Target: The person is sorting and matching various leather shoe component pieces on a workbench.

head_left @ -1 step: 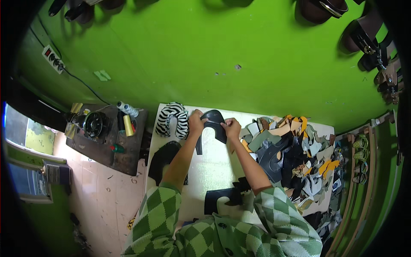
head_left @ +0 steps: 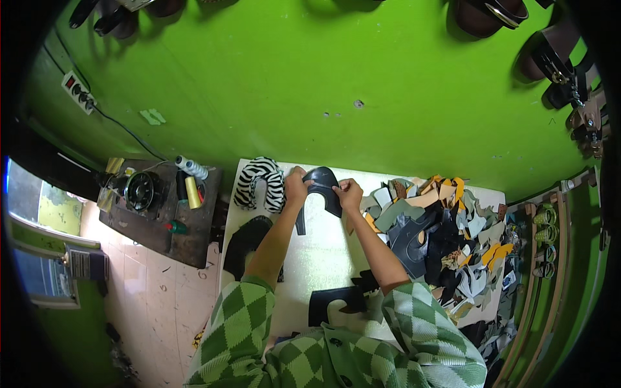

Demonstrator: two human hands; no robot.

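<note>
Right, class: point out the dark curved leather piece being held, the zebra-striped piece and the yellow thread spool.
dark curved leather piece (head_left: pixel 321 179): head view, on its arched top between the hands.
zebra-striped piece (head_left: pixel 259 174): head view, on its upper curve.
yellow thread spool (head_left: pixel 192 192): head view, middle of its side.

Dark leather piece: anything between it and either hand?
Nothing visible. Both hands are already on the dark leather piece: the left hand grips its left edge, the right hand its right edge. The zebra-print piece lies beside the left hand and the scrap pile lies to the right, both clear of the grip.
</note>
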